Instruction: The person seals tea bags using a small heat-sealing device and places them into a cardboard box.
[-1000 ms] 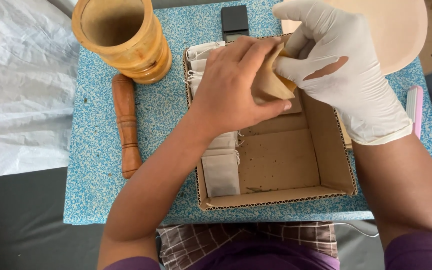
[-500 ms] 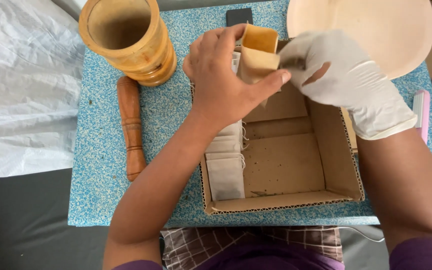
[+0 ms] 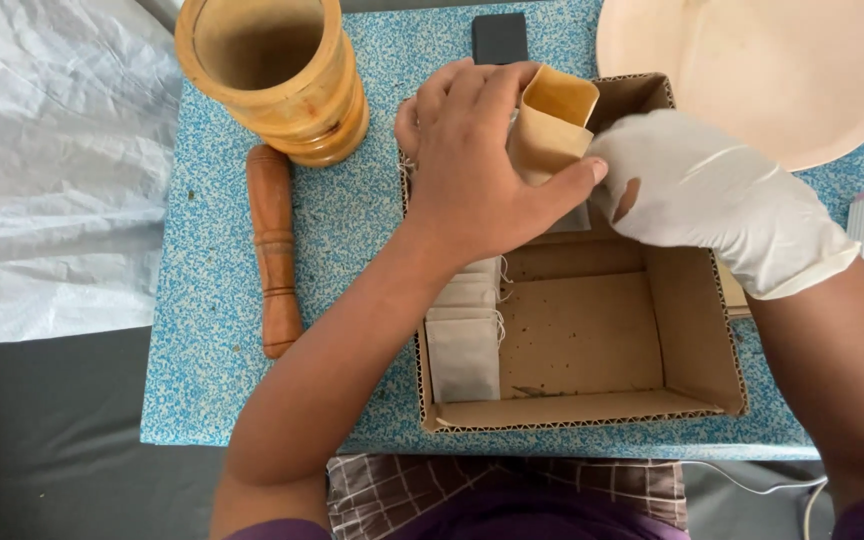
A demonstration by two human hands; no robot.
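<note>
The bare left hand [image 3: 482, 160] grips a small tan paper pouch [image 3: 550, 125], mouth up, over the far end of the open cardboard box [image 3: 697, 350]. The white-gloved right hand [image 3: 712, 200], fingers curled, pinches the pouch's side. Best to hold the mouth wide and level. Just below the left wrist, pale sachets [image 3: 464, 335] line the box wall.
</note>
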